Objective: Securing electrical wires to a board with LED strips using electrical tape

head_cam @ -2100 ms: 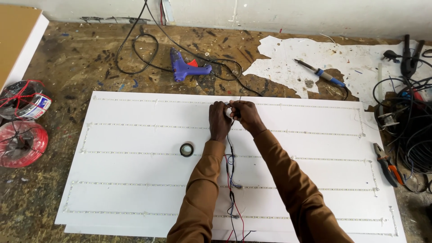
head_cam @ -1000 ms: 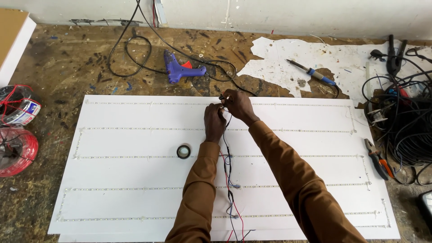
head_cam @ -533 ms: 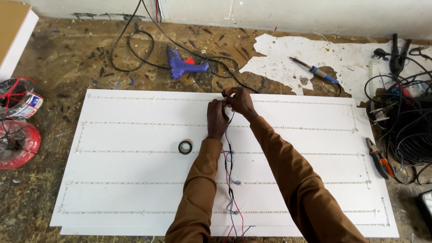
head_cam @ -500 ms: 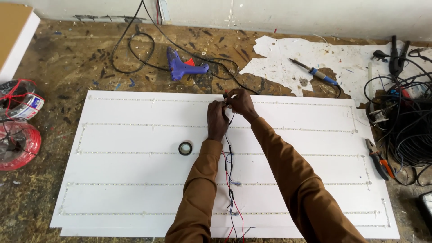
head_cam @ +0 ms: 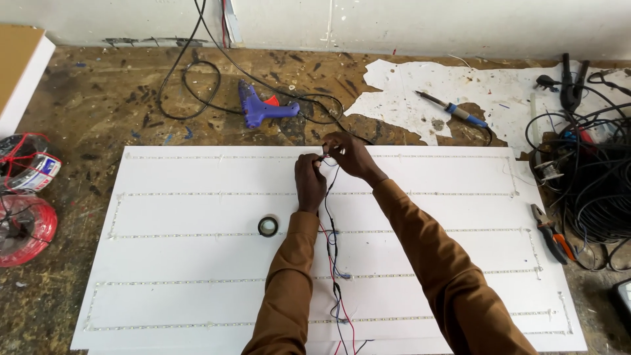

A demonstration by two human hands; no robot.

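A thin bundle of red and black wires (head_cam: 330,223) is pinched at its top end between both sets of fingertips, its long axis trailing straight back from the fingers toward the person, between the two brown sleeves. The left hand (head_cam: 309,184) and right hand (head_cam: 347,155) meet at the far edge of a white panel (head_cam: 197,263) lined with LED strips (head_cam: 217,194) — fingers closed on the wire ends, the right hand slightly beyond the left. Just near-left of the left hand lies a roll of black tape (head_cam: 267,226). Beyond the fingers rests a purple glue gun (head_cam: 263,109); far to their left, a red wire spool (head_cam: 26,227) and a second spool (head_cam: 29,169) with a white label — well apart.
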